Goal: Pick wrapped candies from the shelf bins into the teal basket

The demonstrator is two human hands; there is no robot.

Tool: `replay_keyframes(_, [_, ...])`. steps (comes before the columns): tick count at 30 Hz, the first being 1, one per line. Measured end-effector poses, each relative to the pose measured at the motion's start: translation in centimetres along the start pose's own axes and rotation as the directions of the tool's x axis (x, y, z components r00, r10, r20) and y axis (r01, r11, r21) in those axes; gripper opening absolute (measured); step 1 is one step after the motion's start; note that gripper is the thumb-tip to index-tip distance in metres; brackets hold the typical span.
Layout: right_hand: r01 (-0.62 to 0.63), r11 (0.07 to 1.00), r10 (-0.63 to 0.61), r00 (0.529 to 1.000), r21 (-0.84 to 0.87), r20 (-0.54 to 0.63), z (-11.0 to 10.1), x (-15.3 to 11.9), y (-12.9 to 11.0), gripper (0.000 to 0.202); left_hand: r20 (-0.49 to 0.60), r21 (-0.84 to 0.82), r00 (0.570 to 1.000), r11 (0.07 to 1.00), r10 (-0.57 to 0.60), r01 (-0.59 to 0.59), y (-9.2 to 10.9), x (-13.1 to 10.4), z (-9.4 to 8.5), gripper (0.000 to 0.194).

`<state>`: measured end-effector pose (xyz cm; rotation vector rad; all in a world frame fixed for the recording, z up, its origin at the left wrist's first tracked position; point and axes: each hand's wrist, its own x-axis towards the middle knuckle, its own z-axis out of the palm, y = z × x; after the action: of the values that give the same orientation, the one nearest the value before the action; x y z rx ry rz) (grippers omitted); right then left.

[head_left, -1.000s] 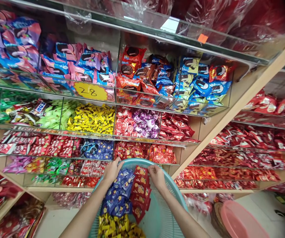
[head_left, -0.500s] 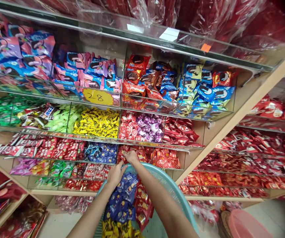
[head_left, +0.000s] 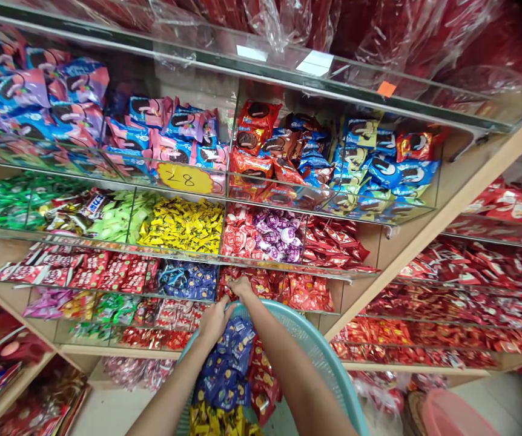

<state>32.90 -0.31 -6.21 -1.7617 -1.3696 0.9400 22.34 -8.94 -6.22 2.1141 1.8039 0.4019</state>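
Note:
At the far rim of a teal plastic basket (head_left: 350, 387), my left hand (head_left: 214, 321) is closed on the edge, its fingers mostly hidden. My right hand (head_left: 241, 288) reaches over that rim into a shelf bin of red candy packets (head_left: 261, 281). Its fingers are curled down among the packets, and whatever they pinch is hidden. Inside the basket lie dark blue candy packets (head_left: 225, 372), red packets (head_left: 264, 378) beside them, and yellow-wrapped candies (head_left: 218, 421) nearest me.
Glass-fronted shelves hold yellow candies (head_left: 183, 224), purple and white candies (head_left: 278, 235) and blue packets (head_left: 188, 280). Higher up are wrapped cookies (head_left: 254, 145) behind a yellow price tag (head_left: 185, 177). A slanting wooden panel (head_left: 418, 242) divides the shelving. A pink tub (head_left: 456, 415) stands lower right.
The view has shifted slightly, so the shelves sit a little further right. Both hands keep nearly the same places at the rim and the red bin.

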Motion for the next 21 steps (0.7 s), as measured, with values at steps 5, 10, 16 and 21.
replay_keyframes(5, [-0.079, 0.965, 0.056, 0.994, 0.251, 0.098, -1.3, -0.7, -0.5, 0.027, 0.016, -0.007, 1.0, 1.0, -0.012, 0.012, 0.3, -0.2, -0.4, 0.037])
replay_keyframes(10, [-0.054, 0.895, 0.002, 0.993, 0.443, 0.119, -4.2, -2.8, 0.4, 0.029, -0.004, 0.031, 1.0, 0.999, 0.018, -0.018, 0.2, -0.1, -0.3, 0.035])
replay_keyframes(16, [-0.034, 0.745, -0.113, 0.978, 0.666, 0.176, -7.8, -6.5, 1.3, 0.037, 0.002, 0.019, 1.0, 1.0, 0.015, -0.015, 0.1, 0.1, 0.0, 0.036])
replay_keyframes(21, [-0.057, 0.753, -0.116, 0.969, 0.656, 0.218, -10.1, -8.5, 2.1, 0.034, 0.007, 0.024, 1.0, 1.0, 0.003, -0.003, 0.1, 0.1, -0.1, 0.04])
